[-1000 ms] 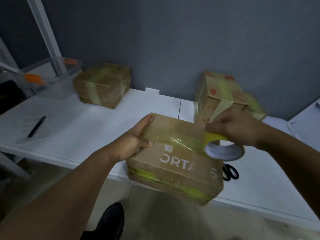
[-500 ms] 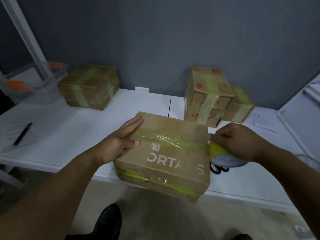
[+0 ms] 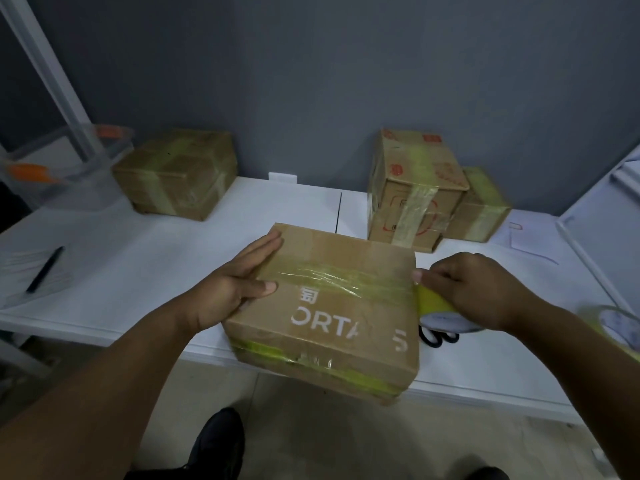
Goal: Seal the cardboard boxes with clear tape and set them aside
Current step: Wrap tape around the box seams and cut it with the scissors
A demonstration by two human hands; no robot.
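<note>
A flat cardboard box (image 3: pixel 349 327) with white lettering lies over the front edge of the white table (image 3: pixel 173 258). A strip of clear yellowish tape (image 3: pixel 346 282) runs across its top, and another band wraps its front side. My left hand (image 3: pixel 235 292) presses flat on the box's left top edge, fingers spread. My right hand (image 3: pixel 474 292) grips the tape roll (image 3: pixel 436 308) just off the box's right edge, below the top face, with the tape still joined to the box.
Three taped boxes stand at the back: one at left (image 3: pixel 180 174), a tall one (image 3: pixel 412 188) and a smaller one (image 3: pixel 481 206) at right. Black scissors (image 3: pixel 438 337) lie under the roll. A pen (image 3: pixel 45 268) on paper lies left, near a clear bin (image 3: pixel 65 168).
My right hand has carried the roll from above the box's right end down past its right edge, laying tape across the top. The left hand stays on the box.
</note>
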